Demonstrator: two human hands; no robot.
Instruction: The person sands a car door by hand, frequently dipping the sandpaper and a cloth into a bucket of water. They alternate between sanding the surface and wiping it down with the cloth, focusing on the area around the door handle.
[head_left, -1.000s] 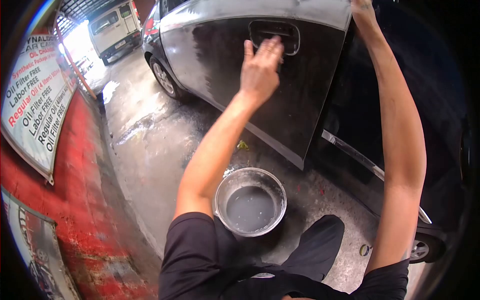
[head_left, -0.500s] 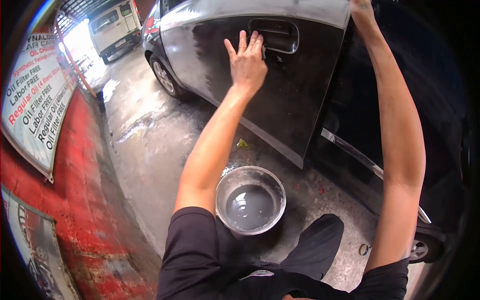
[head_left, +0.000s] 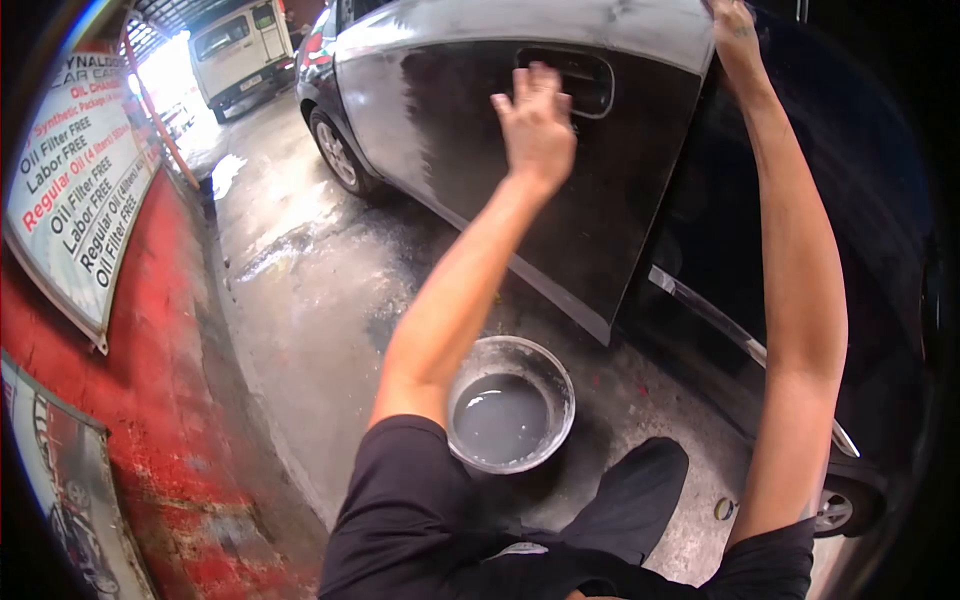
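The car door [head_left: 470, 120] stands open, its lower part dark and its upper band pale grey. Against its outer face, beside the recessed door handle [head_left: 590, 85], lies my left hand [head_left: 538, 128] with fingers stretched out and slightly blurred; whatever is under the palm is hidden. My right hand [head_left: 735, 35] grips the door's rear upper edge at the top of the view, its fingertips partly cut off. Below my left forearm, a round bucket [head_left: 562, 400] of cloudy grey water rests on the floor.
A red wall [head_left: 150, 400] with a printed sign [head_left: 80, 180] runs along the left. A white van [head_left: 238, 60] stands in the back. The dark car body [head_left: 850, 220] fills the right side, and my knee [head_left: 640, 490] is beside the bucket. A small ring [head_left: 724, 510] lies on the floor.
My left hand has shifted right and slightly down in the view, now overlapping the left part of the handle recess. My right hand stays on the door edge. The whole view has shifted a little.
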